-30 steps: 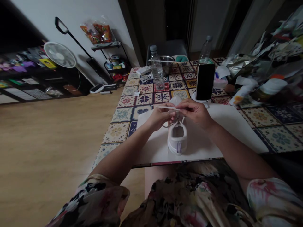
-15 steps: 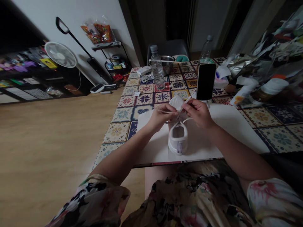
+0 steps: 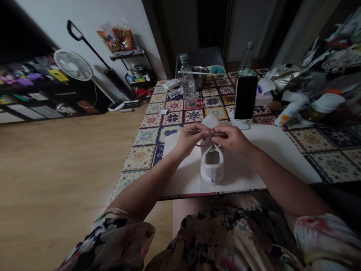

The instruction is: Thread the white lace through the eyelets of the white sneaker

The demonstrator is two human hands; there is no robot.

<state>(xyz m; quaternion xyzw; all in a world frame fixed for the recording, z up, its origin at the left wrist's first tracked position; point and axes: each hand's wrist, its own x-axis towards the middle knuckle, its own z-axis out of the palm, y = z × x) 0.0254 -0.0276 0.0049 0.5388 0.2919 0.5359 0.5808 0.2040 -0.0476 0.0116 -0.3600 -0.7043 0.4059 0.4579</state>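
Observation:
A white shoe (image 3: 212, 174) stands upright on a white sheet (image 3: 248, 173), heel toward me and toe pointing away. Above its laced front, my left hand (image 3: 190, 138) pinches a pale shoelace (image 3: 191, 130) between thumb and fingers. My right hand (image 3: 229, 138) meets it from the other side, fingertips closed on the lace as well. Both sets of fingertips nearly touch over the shoe's tongue. A loop of lace hangs below the left fingers. The exact crossing of the laces is hidden by my fingers.
A phone (image 3: 246, 98) leans upright on a white stand just beyond my right hand. Behind the shoe is a clear plastic bottle (image 3: 188, 82), near a metal bowl (image 3: 200, 77). White containers (image 3: 324, 105) and bags crowd the right. The patterned tablecloth (image 3: 141, 157) reaches the table's left edge.
My right hand has come down and in, from drawing the lace up toward the phone to pinching beside my left fingertips. My left hand and the shoe stay nearly in place.

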